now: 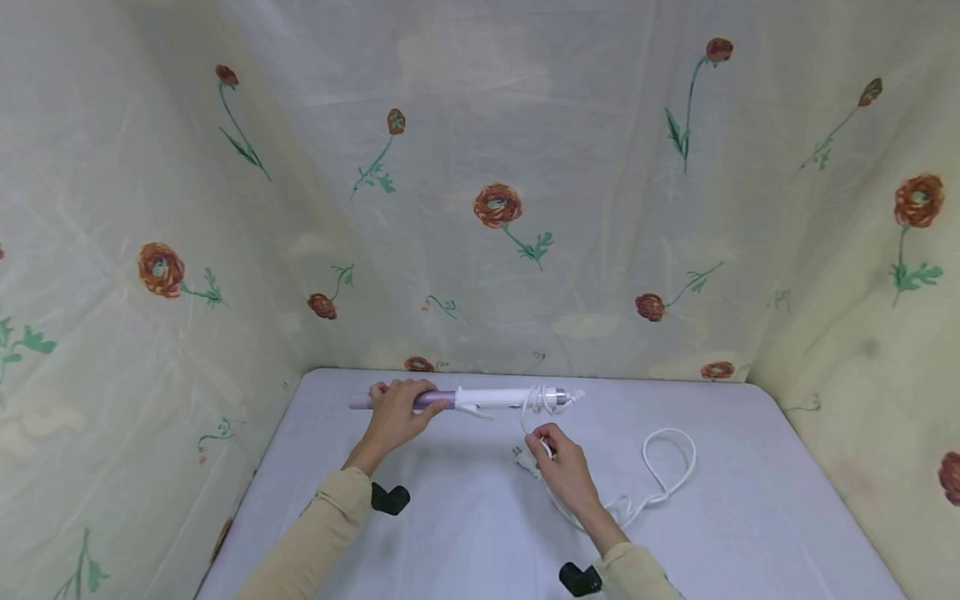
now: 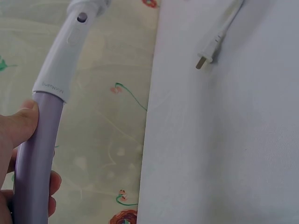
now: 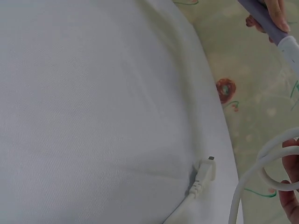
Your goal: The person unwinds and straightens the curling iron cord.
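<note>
A curling iron (image 1: 495,399) with a purple barrel and a white handle is held level above the far part of the table. My left hand (image 1: 400,414) grips it round the purple barrel (image 2: 39,140). Several turns of white cord (image 1: 537,400) are wound about the handle's right end. Below that end, my right hand (image 1: 562,467) pinches the cord between thumb and fingers. In the right wrist view, loops of cord (image 3: 266,161) pass by the right fingers (image 3: 290,205). The two-pin plug (image 1: 527,461) lies on the table just left of the right hand.
More cord (image 1: 678,482) lies in a loose loop on the white-covered table (image 1: 750,517), right of the right hand. Flower-patterned cloth (image 1: 585,167) hangs behind the table and along both sides. Dark devices (image 1: 391,499) sit at both wrists.
</note>
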Available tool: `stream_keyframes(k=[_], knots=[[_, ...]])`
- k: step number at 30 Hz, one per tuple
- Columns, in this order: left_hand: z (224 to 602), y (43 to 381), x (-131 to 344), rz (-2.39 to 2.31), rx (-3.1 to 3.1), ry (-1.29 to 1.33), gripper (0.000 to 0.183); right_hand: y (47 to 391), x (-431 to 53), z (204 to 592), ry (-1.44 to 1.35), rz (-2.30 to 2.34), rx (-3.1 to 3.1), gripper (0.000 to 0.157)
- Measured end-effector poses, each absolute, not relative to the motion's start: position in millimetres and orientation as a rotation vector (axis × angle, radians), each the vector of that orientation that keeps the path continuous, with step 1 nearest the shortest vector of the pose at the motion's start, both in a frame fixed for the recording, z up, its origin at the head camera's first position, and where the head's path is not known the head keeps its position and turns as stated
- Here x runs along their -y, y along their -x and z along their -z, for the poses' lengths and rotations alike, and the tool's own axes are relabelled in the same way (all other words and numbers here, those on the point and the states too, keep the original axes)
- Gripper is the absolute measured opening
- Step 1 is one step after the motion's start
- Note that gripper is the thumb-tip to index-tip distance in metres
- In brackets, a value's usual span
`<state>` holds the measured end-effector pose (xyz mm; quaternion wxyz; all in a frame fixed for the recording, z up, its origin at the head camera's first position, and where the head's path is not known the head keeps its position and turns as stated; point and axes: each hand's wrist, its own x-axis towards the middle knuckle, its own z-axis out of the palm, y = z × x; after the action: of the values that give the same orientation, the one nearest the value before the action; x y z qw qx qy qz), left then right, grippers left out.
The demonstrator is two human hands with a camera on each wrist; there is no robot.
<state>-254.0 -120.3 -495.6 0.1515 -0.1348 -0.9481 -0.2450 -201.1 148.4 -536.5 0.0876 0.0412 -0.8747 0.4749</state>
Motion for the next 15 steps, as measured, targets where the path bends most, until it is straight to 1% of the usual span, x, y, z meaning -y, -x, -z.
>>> stream_keyframes(k=[3, 11, 15], knots=[[497, 255, 121, 0.685, 2.723, 0.361, 0.039, 199, -148, 535, -0.178, -1.367, 2.586, 0.013], [502, 254, 123, 0.634, 2.747, 0.334, 0.037, 191, -148, 527, -0.294, -1.241, 2.565, 0.011], [505, 254, 123, 0.59, 2.752, 0.336, 0.038, 188, -151, 517, -0.42, -1.057, 2.542, 0.006]])
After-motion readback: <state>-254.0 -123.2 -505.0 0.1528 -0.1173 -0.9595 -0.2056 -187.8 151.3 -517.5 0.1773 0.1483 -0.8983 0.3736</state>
